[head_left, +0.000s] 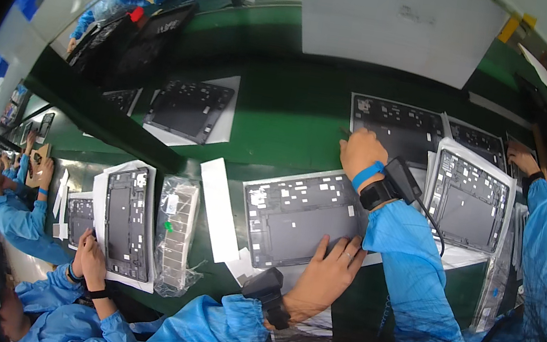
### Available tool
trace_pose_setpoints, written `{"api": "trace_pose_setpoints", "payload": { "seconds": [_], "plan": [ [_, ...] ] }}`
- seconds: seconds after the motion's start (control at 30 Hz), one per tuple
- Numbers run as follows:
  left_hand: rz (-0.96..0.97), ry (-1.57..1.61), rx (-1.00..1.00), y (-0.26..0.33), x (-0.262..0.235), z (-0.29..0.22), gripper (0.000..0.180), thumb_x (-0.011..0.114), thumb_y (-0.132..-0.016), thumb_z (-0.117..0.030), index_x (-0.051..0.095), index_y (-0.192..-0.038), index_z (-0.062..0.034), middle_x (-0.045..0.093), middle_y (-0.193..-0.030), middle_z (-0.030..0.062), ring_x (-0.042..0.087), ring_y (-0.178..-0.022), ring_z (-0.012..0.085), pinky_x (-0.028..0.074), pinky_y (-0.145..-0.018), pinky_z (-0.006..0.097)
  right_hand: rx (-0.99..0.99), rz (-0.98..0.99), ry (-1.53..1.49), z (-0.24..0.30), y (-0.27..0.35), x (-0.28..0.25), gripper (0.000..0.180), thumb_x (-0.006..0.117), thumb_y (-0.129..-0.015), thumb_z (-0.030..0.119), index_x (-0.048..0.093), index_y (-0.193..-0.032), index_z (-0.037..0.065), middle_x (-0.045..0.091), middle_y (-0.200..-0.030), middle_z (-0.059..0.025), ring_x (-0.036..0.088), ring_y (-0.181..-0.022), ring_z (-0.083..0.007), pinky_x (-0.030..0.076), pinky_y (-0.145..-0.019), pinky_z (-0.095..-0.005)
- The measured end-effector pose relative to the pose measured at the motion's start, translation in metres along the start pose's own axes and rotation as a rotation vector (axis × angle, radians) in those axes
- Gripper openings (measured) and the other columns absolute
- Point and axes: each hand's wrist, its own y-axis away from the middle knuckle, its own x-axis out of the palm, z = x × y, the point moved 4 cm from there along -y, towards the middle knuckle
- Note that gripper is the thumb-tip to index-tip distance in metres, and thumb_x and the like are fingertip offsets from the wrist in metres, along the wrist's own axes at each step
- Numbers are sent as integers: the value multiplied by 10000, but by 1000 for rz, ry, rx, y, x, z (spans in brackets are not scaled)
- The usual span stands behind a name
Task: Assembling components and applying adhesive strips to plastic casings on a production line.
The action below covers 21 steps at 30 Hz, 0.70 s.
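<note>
In front of me a dark grey tablet housing (301,221) with many small white pads lies on a white sheet. My left hand (325,278) rests on its near right edge, fingers stretched out and apart. Over the housing's far right corner, my right hand (363,152) is closed, close to the left side of another dark housing (400,126) farther back. Its fingertips are bunched together, and what they hold, if anything, I cannot make out. To the right, one more housing (467,200) lies tilted on white sheets. A black device is strapped to each of my wrists.
A long white strip (219,212) and a plastic-wrapped tray (175,234) lie to the left. Co-workers' hands (91,257) at left and a co-worker's hand (522,162) at right are near. A green post (106,110) slants across; a grey panel (394,26) stands behind.
</note>
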Motion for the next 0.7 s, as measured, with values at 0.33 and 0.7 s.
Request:
{"api": "trace_pose_setpoints", "payload": {
  "seconds": [0.33,0.7],
  "plan": [
    [-134,-109,78,11,7,-1,535,574,-965,-159,592,-1484,-28,504,-1596,116,513,-1422,293,417,-1121,695,-212,88,732,2,-42,67,159,670,-867,203,810,-866,127,753,-854,-118,744,-779,-319,516,-571,-518],
    [6,-118,162,-98,-17,141,597,519,-988,-46,495,-1578,-131,435,-1687,30,446,-1528,263,400,-1183,675,-439,179,197,-1,-51,-143,313,657,-863,252,735,-884,-51,726,-904,-299,725,-850,-490,590,-784,-548]
  ]
}}
